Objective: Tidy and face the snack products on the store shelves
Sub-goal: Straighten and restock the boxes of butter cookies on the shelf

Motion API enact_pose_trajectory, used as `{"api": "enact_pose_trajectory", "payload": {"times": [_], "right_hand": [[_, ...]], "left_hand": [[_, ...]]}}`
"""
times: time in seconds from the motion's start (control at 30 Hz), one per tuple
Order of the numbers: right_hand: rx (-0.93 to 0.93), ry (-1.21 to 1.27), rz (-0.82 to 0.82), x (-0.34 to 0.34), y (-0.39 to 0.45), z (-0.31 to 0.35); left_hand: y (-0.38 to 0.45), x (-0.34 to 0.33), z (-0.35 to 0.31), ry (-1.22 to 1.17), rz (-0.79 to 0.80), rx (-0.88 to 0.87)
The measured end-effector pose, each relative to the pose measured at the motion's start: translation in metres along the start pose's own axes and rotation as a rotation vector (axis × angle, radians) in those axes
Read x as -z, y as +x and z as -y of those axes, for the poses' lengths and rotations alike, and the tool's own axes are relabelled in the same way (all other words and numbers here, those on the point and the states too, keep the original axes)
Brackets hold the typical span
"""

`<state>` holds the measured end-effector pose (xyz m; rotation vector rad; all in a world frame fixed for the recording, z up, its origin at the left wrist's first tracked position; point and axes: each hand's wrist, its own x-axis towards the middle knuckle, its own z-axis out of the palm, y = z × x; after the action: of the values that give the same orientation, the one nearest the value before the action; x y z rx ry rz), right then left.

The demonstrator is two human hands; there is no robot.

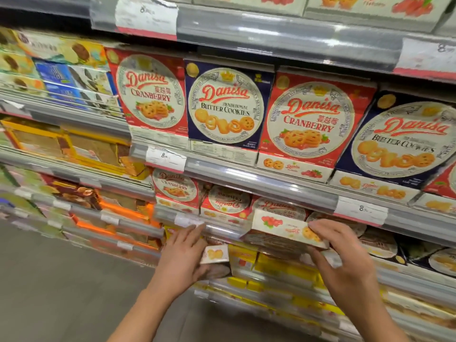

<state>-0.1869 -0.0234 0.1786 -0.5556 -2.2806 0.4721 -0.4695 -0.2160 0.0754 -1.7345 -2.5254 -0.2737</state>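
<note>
Cardboard box [281, 230], lower right of centre, hung tilted off its shelf [246, 183], pinched by the right hand [345, 257]. Loosely curled left fingers [190, 236] lay beside, not under it. A slack pinch could drop it.

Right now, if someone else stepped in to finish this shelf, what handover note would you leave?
Right hand: grips a tilted cranberry box by its right end, partly out past the lower shelf edge.
Left hand: fingers straight, touching a small box just below that edge.
Done: the upper row stands face-out, cranberry and butter boxes alternating.
Left: seat the tilted box upright with its front out, then straighten the lower row, where one box looks upside down.
</note>
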Motion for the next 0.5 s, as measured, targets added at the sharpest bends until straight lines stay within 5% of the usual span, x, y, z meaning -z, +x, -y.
{"api": "enact_pose_trajectory", "payload": {"times": [0.5], "right_hand": [[0.118, -0.153, -0.047, -0.116, 0.052, 0.057]], "left_hand": [[0.021, -0.03, 0.048, -0.059, 0.3, -0.148]]}}
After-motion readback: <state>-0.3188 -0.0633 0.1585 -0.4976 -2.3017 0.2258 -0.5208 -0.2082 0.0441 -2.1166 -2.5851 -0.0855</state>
